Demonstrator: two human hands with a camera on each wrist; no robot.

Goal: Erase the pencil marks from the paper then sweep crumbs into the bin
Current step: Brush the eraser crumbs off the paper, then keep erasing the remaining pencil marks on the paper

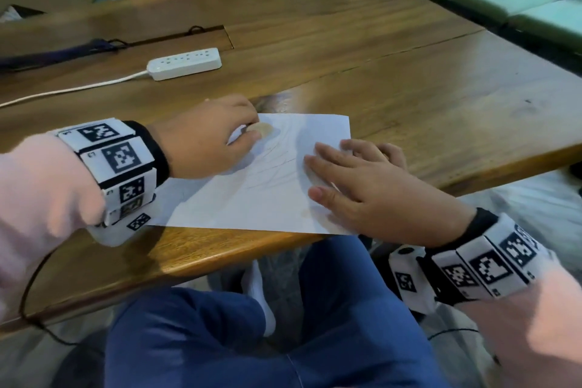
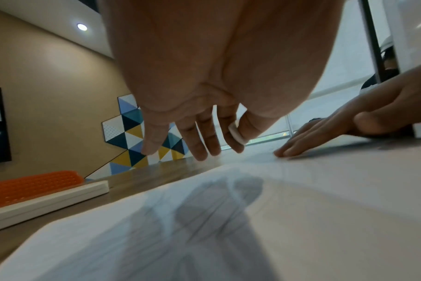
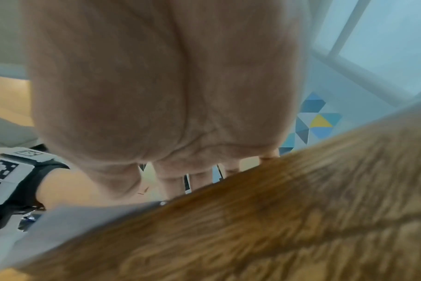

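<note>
1. The left hand pinches a small eraser at the far left corner of the paper.
2. The right hand lies flat with straight fingers on the right side of the paper and holds it down.
3. The paper lies on the tabletop, close to the near edge. Thin pencil marks show between the two hands.
4. The paper could wrinkle or tear if the eraser rubs hard near the corner, far from the hand that holds it down.
5. The paper could slide off the near edge if the right hand lifts.
6. Crumbs could fall on the floor if they are pushed too fast.
7. I see no bin and no crumbs. In the head view the eraser is a blur. The right wrist view is blurry too.
</note>
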